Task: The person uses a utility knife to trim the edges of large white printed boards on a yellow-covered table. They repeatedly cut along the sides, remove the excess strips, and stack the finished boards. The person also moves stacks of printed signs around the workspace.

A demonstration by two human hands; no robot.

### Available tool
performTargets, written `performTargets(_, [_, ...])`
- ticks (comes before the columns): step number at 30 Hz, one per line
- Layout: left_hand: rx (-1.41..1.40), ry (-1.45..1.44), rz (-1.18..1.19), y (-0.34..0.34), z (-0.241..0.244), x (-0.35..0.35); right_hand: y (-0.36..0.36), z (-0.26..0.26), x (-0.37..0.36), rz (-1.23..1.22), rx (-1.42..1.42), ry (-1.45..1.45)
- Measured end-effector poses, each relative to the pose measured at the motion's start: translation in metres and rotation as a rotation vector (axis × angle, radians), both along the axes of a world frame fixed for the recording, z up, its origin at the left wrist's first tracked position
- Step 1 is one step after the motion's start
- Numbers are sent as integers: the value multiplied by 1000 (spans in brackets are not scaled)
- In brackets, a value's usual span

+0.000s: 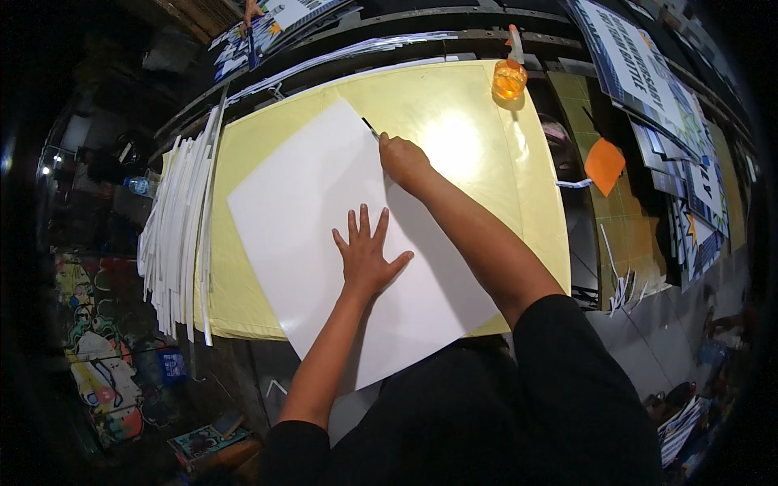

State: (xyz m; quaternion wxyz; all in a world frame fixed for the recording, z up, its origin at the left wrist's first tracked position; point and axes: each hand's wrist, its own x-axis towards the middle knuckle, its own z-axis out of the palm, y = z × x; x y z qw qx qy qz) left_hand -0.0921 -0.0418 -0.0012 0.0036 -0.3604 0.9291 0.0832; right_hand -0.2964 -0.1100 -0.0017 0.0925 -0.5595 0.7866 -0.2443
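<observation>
A large white sheet [304,182] lies at an angle across a yellow-covered table [255,304], its near corner reaching over the front edge towards me. My left hand [371,255] rests on the sheet with its fingers spread and nothing in it. Near the sheet's far right edge, my right hand [404,161] is closed around a cutter knife [368,125]. Only the dark, narrow front end of the knife shows, and my fist hides the rest. The blade end points at the sheet's edge close to its far corner.
An orange spray bottle [509,79] stands at the table's far right corner. Long white strips [176,237] are heaped along the left side. Printed boards [644,79] are stacked at right, beside an orange piece [605,166]. Another person's hand [252,11] is at the upper left.
</observation>
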Motion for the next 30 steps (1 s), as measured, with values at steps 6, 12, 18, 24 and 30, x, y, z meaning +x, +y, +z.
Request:
performTargets(6, [-7,-41,31,2,3,-3,65,4,10,18,15,36])
performTargets(12, [-44,-30,18,3,-3,-2,166,18,23,33,130,15])
performTargets(18, [-98,-89,18,1,-9,-3,276,36,40,-8,275,-103])
performTargets(24, [-126,-82,16,-2,-22,2,380,44,62,-12,379,-104])
performTargets(30, [-106,-101,22,0,-19,-1,438,64,69,-34,458,-130])
